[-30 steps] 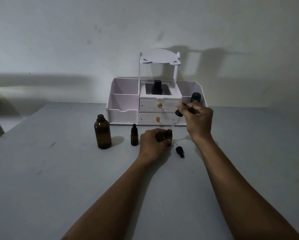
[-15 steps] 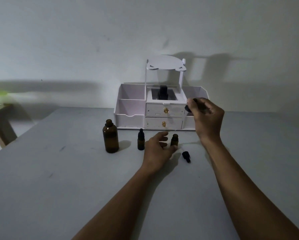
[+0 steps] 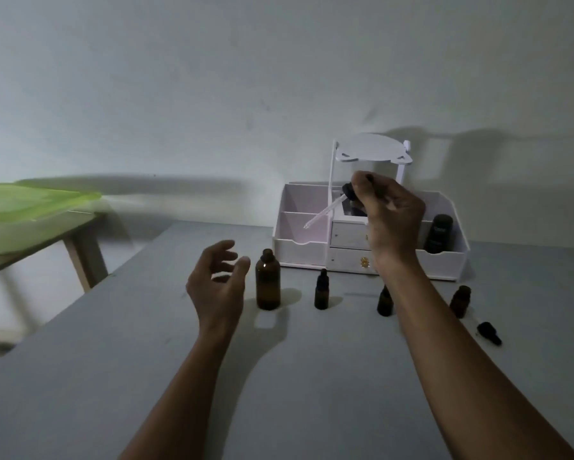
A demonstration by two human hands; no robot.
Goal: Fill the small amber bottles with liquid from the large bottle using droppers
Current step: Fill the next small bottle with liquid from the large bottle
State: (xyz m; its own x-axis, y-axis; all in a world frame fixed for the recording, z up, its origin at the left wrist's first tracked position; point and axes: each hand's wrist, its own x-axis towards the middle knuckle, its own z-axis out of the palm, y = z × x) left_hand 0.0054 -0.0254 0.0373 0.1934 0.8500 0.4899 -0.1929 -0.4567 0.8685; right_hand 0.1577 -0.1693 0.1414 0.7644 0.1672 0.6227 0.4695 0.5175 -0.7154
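Dropper (image 3: 327, 211): you pinch its cap in your right hand (image 3: 392, 214), bulb hidden by fingers. Your left hand (image 3: 217, 277) hangs open, empty, beside large bottle (image 3: 267, 282). Right forearm (image 3: 445, 327) part-covers one small bottle (image 3: 383, 303).

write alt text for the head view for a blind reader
A person's right hand pinches a dropper by its black bulb, raised in front of a white organizer, glass tip angled down-left. The open left hand hovers beside a large amber bottle; three small amber bottles and a loose dropper cap sit on the grey table.
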